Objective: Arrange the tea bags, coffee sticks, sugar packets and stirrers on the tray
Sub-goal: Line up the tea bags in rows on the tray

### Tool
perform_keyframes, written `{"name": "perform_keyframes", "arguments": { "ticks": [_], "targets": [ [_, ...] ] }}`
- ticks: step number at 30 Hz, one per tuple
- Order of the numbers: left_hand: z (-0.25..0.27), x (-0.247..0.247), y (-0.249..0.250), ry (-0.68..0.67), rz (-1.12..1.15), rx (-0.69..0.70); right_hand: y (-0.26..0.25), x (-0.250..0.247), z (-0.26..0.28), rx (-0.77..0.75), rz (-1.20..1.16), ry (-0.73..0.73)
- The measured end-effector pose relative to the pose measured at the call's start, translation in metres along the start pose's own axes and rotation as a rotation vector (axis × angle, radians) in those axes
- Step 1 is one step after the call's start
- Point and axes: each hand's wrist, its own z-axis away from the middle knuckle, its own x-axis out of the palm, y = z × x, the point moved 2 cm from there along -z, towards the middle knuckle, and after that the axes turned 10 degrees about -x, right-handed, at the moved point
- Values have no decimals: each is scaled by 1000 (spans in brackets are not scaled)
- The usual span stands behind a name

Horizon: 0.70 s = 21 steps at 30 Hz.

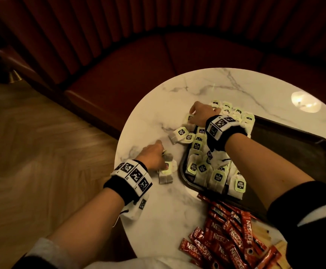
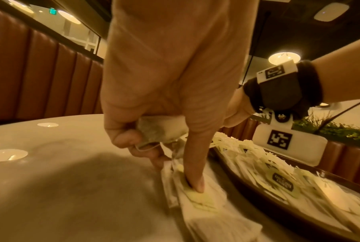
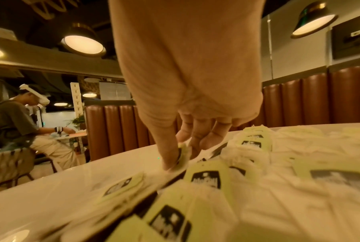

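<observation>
Our left hand (image 2: 168, 91) gripped a tea bag (image 2: 164, 131) in curled fingers, thumb pressing a second one flat on the bench (image 1: 154, 220), beside the tray (image 1: 313, 152). Our right hand (image 3: 187, 91) pinched a tea bag tag (image 3: 183, 155) at the tray's far left corner, where the tea bag pile (image 1: 214, 167) lay; coffee sticks (image 1: 230, 235) sat at the bench's near edge.

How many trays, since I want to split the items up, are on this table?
1. One dark tray sits on the right of the marble table, tea bags heaped on its left part. The right forearm covers part of it; anything beyond the frame is hidden.
</observation>
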Motion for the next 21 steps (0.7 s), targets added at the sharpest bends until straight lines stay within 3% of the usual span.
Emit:
{"name": "perform_keyframes", "arguments": {
  "ticks": [5,8,11,15,21],
  "targets": [
    [1,-1,-10,-22,-23,6,-3,-21,14,1,-603,145],
    [2,-1,-11,-25,-31,32,-17,-17,29,-29,-801,-17],
    [6,-1,-9,-31,-44,80,-27,3,34,-20,-631,-142],
    [10,-1,-16,-35,-8,108,-32,17,38,-76,-50,-152],
    [14,4,-31,-19,138,111,-35,28,42,-117,-29,-142]
  ]
}}
